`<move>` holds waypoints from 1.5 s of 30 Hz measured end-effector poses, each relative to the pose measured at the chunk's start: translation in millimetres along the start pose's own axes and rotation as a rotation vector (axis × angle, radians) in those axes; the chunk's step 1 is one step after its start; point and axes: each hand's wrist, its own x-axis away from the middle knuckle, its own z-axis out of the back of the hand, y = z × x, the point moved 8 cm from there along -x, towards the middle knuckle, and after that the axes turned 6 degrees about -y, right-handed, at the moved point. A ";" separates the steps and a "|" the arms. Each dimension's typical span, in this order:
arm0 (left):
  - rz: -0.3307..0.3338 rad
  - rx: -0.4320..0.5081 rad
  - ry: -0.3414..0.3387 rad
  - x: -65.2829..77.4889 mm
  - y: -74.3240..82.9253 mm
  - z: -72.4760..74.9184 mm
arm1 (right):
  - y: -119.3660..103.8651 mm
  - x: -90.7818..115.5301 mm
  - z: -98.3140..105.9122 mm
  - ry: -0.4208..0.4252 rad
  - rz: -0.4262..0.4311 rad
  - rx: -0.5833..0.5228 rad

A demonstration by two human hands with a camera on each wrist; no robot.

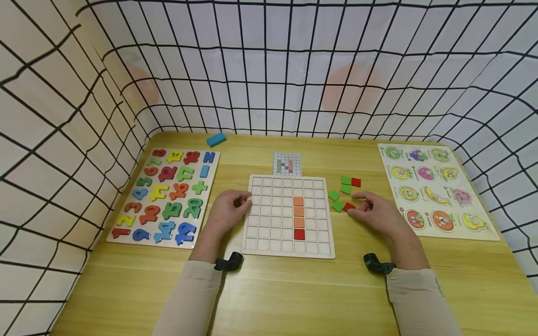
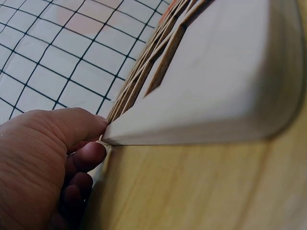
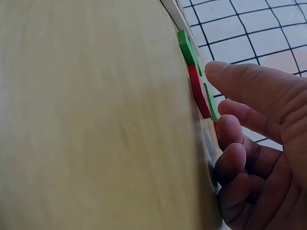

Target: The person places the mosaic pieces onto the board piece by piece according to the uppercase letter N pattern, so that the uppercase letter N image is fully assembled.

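Observation:
A white wooden grid board [image 1: 269, 252] lies in the middle of the table. One of its columns holds three orange tiles [image 1: 298, 211] with a red tile [image 1: 299, 234] below them. My left hand [image 1: 227, 210] grips the board's left edge with thumb and index finger; the left wrist view shows their tips right at the rim [image 2: 192, 129]. Right of the board lie several loose green tiles [image 1: 334, 195] and two red ones [image 1: 356, 182]. Over the nearer red tile [image 1: 348, 206] is my right hand [image 1: 376, 212], thumb and index finger apart, the other fingers loosely bent [image 3: 254, 139].
Behind the board lies a small printed pattern card [image 1: 287, 164]. To the left is a number puzzle board [image 1: 164, 196], with a blue block [image 1: 216, 139] behind it. A fruit puzzle board [image 1: 437, 191] lies at the right. Black wire mesh [image 1: 265, 70] surrounds the table.

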 end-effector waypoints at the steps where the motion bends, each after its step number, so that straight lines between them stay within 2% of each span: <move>1: -0.002 0.001 0.001 -0.1 -0.1 0.0 | -0.4 -0.1 -0.5 -0.003 0.002 -0.002; 23: 0.005 0.005 0.001 0.0 1.3 0.4 | -2.7 -1.4 -3.2 -0.006 0.007 0.055; 45: -0.003 -0.002 -0.001 -0.3 0.5 -0.2 | -5.9 -1.0 -3.2 -0.005 0.031 0.064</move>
